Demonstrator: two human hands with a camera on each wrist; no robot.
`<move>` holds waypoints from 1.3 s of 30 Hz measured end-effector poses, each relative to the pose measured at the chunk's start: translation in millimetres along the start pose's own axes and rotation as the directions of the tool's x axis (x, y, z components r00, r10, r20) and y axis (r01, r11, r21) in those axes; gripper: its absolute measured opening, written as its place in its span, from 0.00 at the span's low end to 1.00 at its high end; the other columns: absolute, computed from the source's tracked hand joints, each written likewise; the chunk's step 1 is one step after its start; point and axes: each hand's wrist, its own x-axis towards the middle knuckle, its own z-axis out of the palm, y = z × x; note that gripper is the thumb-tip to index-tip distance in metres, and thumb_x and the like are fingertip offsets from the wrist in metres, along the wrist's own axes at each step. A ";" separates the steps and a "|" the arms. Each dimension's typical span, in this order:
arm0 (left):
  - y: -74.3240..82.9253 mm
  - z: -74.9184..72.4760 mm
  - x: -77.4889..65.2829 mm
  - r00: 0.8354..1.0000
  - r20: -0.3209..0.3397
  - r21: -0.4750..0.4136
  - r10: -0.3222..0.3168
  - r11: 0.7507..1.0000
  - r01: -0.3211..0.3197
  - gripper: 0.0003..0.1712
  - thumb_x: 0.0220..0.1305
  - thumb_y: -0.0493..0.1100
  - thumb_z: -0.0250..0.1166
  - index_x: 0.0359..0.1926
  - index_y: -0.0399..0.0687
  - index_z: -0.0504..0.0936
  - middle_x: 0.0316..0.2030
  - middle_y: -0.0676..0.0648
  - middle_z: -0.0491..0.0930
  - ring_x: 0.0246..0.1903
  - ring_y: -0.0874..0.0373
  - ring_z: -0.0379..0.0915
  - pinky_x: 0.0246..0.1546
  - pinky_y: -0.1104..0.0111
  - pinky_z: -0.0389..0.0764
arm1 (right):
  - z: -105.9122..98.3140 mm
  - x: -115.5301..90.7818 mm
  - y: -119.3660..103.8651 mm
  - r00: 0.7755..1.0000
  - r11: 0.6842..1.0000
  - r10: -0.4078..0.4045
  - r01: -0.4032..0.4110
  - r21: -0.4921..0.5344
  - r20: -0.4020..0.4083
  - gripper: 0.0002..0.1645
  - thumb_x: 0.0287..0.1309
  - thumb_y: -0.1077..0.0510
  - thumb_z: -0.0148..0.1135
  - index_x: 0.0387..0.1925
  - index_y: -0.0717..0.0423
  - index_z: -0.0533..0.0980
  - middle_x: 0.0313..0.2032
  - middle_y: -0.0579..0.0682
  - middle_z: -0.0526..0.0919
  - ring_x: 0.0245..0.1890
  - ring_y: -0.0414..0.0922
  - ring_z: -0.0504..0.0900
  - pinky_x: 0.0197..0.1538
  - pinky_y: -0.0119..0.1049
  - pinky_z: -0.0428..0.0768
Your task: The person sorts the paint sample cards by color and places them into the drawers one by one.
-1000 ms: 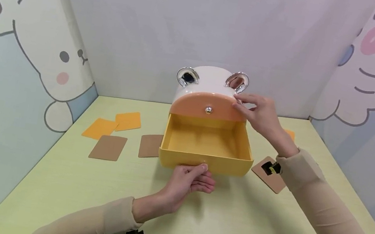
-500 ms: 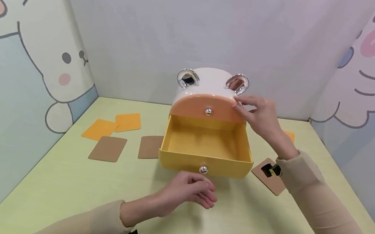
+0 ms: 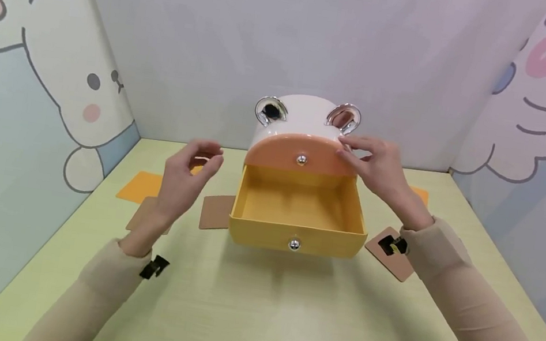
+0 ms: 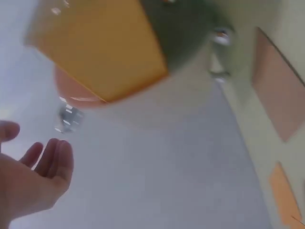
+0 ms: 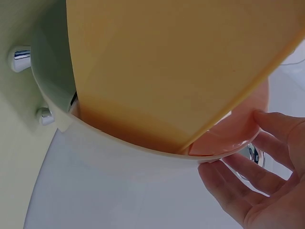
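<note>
A white drawer box (image 3: 310, 111) with two shiny ear-like rings stands at the back middle. Its lower yellow drawer (image 3: 296, 238) is pulled out, showing a bare inside and a silver knob. Above it, the orange-pink upper drawer (image 3: 278, 151) is closed. My right hand (image 3: 380, 171) holds the box's upper right edge; in the right wrist view its thumb (image 5: 276, 125) lies on the orange-pink front, with fingers along the white shell. My left hand (image 3: 181, 181) hovers left of the box over the cards, fingers loosely bent, holding nothing.
On the left lie an orange card (image 3: 137, 186) and a brown card (image 3: 141, 216), partly behind my left arm. Another brown card (image 3: 216, 212) sits beside the drawer. To the right are a brown card (image 3: 400, 267) and an orange card (image 3: 421, 195). Rabbit-patterned walls enclose the table.
My left hand let go of the yellow drawer's knob, drew back, then moved left and away from me to above the cards. The right hand kept its hold; the drawer stays out.
</note>
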 end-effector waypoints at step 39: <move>-134.6 -4.3 -2.1 0.542 0.718 0.513 -0.436 0.858 0.010 0.57 0.47 0.49 0.77 0.71 0.31 0.57 0.69 0.34 0.61 0.67 0.39 0.59 0.68 0.47 0.62 | -1.9 -0.7 -6.7 1.000 1.000 -0.002 0.002 -0.005 0.008 0.20 0.57 0.55 0.68 0.51 0.56 0.82 0.47 0.56 0.86 0.46 0.52 0.84 0.40 0.47 0.85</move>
